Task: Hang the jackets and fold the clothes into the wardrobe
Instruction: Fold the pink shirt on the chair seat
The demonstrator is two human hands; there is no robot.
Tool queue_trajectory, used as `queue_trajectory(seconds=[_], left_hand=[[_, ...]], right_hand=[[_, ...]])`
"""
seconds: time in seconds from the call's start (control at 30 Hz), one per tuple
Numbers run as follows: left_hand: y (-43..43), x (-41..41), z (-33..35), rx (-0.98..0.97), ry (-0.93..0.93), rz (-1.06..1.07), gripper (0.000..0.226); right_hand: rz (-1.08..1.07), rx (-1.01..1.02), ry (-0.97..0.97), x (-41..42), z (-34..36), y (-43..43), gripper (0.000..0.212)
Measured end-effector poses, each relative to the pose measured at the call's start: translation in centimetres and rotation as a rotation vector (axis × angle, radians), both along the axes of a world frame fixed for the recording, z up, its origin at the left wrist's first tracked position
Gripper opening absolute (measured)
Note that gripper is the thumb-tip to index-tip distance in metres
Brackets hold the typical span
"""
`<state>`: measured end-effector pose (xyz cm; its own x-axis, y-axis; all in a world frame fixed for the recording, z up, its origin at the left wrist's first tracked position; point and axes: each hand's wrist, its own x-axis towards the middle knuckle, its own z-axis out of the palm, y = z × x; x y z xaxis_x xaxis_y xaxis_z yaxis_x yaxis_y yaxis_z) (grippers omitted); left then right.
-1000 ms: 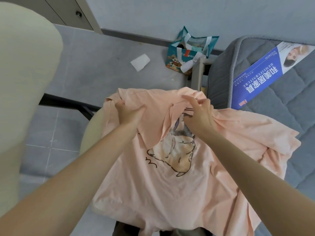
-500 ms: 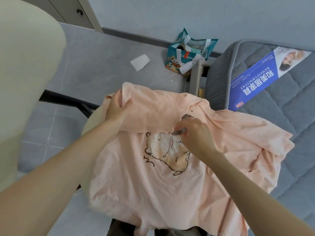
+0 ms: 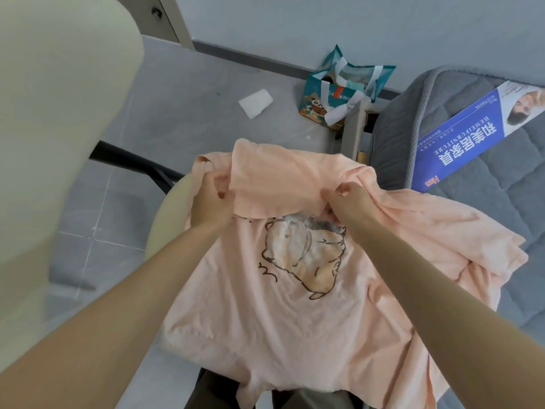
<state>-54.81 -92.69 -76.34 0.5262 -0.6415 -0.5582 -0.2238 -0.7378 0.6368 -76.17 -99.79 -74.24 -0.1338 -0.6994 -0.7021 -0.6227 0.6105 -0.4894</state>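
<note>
A peach T-shirt [image 3: 250,314] with a cartoon animal print lies spread over my lap and a round cream stool, print side up. Its right part spills onto the grey mattress [image 3: 501,208]. The shirt's far edge is folded toward me as a flap above the print. My left hand [image 3: 211,202] grips the flap's left end, fingers curled into the cloth. At the flap's right end my right hand [image 3: 349,203] pinches the fabric just above the print.
A teal paper gift bag [image 3: 339,87] and a white tissue [image 3: 256,103] lie on the grey tiled floor by the wall. A blue printed leaflet [image 3: 472,134] rests on the mattress. A cream chair back [image 3: 53,143] fills the left. A cabinet door [image 3: 153,16] shows top left.
Both hands have shifted along the folded flap; the right hand rose from the print to the flap's right end. The flap now lies flatter, and more of the print shows.
</note>
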Motion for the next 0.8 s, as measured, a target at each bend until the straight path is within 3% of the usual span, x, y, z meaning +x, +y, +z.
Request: queue_trajectory(seconds=[0.1,0.27,0.4,0.57,0.7,0.8], left_hand=[[3.1,0.0,0.5,-0.007,-0.067,0.036,0.033],[10.0,-1.0,1.6,0.18,-0.374,-0.043,0.051],[16.2,-1.3,1.7,0.249,-0.248,0.099,0.067],[19.2,-2.5,1.4,0.329,-0.132,0.344,0.047],[22.0,-3.8,1.2,0.284,-0.21,0.14,0.034],[24.6,-4.2,0.5,0.263,-0.156,0.183,0.033]], right_hand=[[0.089,-0.009,0.078,-0.7,0.1,2.4,0.03],[0.05,0.055,-0.094,-0.9,1.4,8.1,0.024],[0.17,0.205,-0.167,-0.6,1.9,14.3,0.025],[0.28,0.36,-0.102,-0.2,1.4,22.7,0.032],[0.25,0.48,-0.034,-0.5,0.4,29.0,0.042],[0.188,0.473,-0.029,-0.6,0.1,32.1,0.043]])
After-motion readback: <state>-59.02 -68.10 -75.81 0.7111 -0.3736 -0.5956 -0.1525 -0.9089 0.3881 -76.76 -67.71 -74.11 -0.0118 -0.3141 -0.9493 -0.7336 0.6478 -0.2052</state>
